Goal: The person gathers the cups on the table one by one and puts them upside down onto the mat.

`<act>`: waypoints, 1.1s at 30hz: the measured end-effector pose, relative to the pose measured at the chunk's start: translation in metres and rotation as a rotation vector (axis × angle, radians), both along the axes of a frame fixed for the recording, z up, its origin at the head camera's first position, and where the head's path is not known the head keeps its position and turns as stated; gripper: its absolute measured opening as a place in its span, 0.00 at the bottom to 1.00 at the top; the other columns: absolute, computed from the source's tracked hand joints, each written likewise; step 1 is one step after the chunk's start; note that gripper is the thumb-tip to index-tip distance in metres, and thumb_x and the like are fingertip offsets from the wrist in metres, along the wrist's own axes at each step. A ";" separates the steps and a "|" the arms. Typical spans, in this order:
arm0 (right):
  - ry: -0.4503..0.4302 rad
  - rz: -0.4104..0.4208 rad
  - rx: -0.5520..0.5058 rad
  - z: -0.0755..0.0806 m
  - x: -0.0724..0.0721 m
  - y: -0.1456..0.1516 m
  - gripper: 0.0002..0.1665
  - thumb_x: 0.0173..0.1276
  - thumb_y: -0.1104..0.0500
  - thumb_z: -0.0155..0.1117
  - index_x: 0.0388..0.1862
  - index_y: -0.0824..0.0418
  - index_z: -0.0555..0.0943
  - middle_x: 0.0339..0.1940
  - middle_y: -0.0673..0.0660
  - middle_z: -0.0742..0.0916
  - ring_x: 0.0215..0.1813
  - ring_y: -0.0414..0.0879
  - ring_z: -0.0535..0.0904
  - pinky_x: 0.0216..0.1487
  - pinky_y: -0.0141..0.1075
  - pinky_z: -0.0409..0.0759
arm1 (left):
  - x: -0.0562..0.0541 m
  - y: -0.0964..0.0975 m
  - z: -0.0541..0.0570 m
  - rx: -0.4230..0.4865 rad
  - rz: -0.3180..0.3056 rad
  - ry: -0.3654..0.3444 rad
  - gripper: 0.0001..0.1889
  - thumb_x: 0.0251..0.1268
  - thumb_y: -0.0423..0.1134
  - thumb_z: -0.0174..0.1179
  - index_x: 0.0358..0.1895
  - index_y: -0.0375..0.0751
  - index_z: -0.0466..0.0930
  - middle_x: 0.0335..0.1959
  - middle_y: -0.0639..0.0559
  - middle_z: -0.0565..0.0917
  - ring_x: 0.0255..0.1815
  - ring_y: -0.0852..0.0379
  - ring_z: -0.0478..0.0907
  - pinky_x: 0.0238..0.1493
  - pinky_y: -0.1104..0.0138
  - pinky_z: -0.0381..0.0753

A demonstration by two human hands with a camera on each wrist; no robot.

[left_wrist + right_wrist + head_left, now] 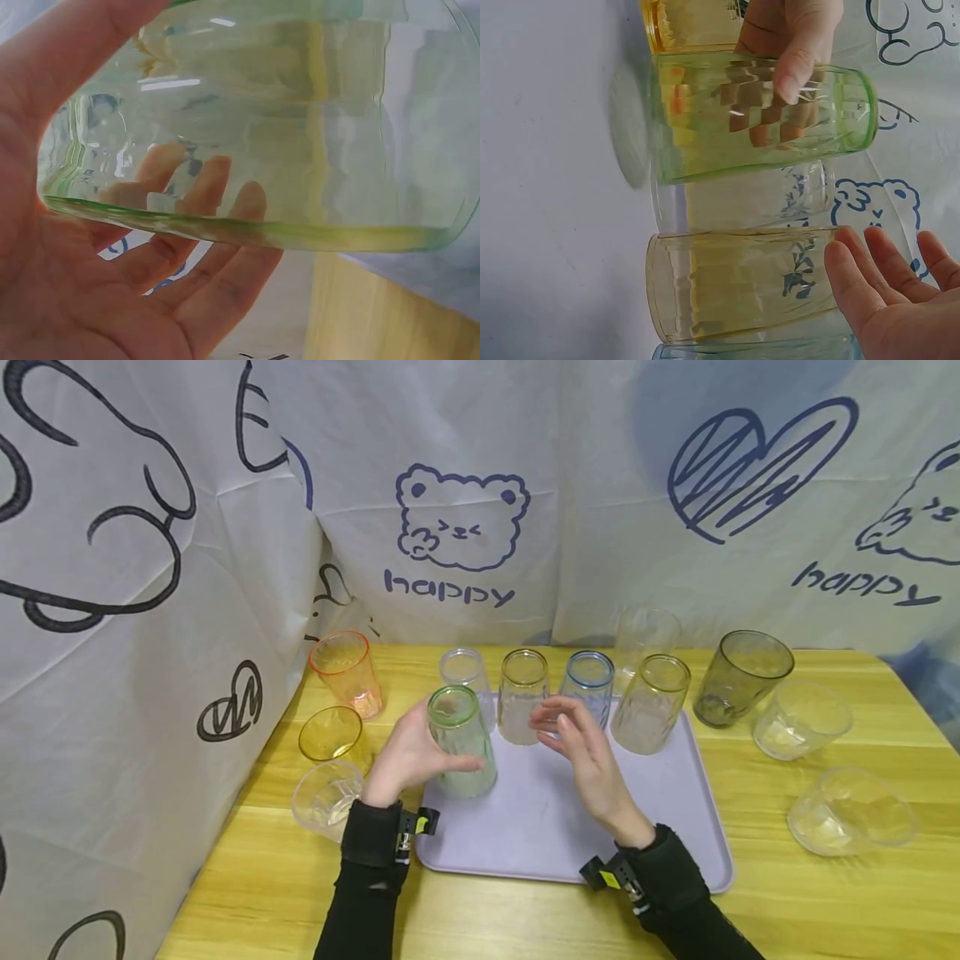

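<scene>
My left hand (405, 758) grips a green glass (465, 739) from its left side, thumb across the front and fingers behind. The glass is upside down, its wider mouth close over the left part of a lilac tray (540, 835). In the left wrist view the fingers show through the green glass (240, 127). My right hand (592, 768) hovers over the tray with fingers loosely bent and holds nothing. Its fingertips overlap an upside-down pale amber glass (517, 693) in the head view. Beside that one stand a clear glass (467, 670) and a blue-tinted glass (588, 685), both upside down.
Another upside-down amber-rimmed glass (648, 714) stands at the tray's back right. Left of the tray are upright orange (345, 672), yellow (330, 735) and clear (322, 802) glasses. To the right stand a dark grey glass (738, 681) and clear glasses (798, 722). A printed cloth (585, 568) hangs behind.
</scene>
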State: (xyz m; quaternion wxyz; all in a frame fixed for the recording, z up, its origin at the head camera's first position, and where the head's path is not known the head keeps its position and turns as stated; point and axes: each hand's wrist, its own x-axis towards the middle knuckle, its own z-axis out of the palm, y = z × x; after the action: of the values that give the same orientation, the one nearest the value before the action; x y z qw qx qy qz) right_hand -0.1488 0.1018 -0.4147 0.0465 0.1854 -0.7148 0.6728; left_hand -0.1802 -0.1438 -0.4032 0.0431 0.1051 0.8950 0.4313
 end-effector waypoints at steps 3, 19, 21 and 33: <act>-0.002 0.002 0.002 0.000 0.000 0.000 0.24 0.84 0.56 0.35 0.66 0.72 0.67 0.59 0.72 0.79 0.62 0.55 0.80 0.66 0.58 0.78 | -0.001 0.000 -0.003 -0.013 0.004 -0.023 0.49 0.33 0.42 0.85 0.67 0.44 0.71 0.61 0.45 0.82 0.64 0.43 0.78 0.68 0.46 0.75; -0.013 0.008 0.013 -0.001 0.000 -0.001 0.24 0.84 0.56 0.35 0.66 0.72 0.67 0.58 0.71 0.80 0.61 0.58 0.80 0.65 0.56 0.79 | -0.002 -0.005 -0.001 -0.105 0.035 -0.085 0.55 0.32 0.44 0.86 0.71 0.40 0.65 0.63 0.40 0.79 0.66 0.40 0.76 0.70 0.45 0.74; -0.011 0.009 0.014 -0.001 0.000 -0.001 0.24 0.84 0.57 0.35 0.66 0.72 0.67 0.58 0.71 0.80 0.61 0.59 0.80 0.65 0.56 0.79 | 0.000 -0.006 0.002 -0.096 0.037 -0.091 0.54 0.33 0.44 0.86 0.70 0.41 0.65 0.62 0.40 0.80 0.63 0.40 0.78 0.67 0.45 0.76; -0.005 0.016 0.019 -0.004 0.000 -0.003 0.24 0.84 0.57 0.35 0.66 0.74 0.66 0.57 0.72 0.80 0.61 0.60 0.80 0.65 0.55 0.80 | 0.011 -0.009 0.019 -0.016 -0.026 0.029 0.47 0.40 0.43 0.83 0.68 0.46 0.67 0.64 0.42 0.77 0.62 0.38 0.78 0.61 0.43 0.80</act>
State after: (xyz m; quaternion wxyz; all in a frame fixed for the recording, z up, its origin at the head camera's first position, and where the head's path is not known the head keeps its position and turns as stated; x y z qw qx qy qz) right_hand -0.1490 0.0990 -0.4190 0.0375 0.1899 -0.7196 0.6669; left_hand -0.1690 -0.1530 -0.3840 0.0366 0.1229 0.8974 0.4221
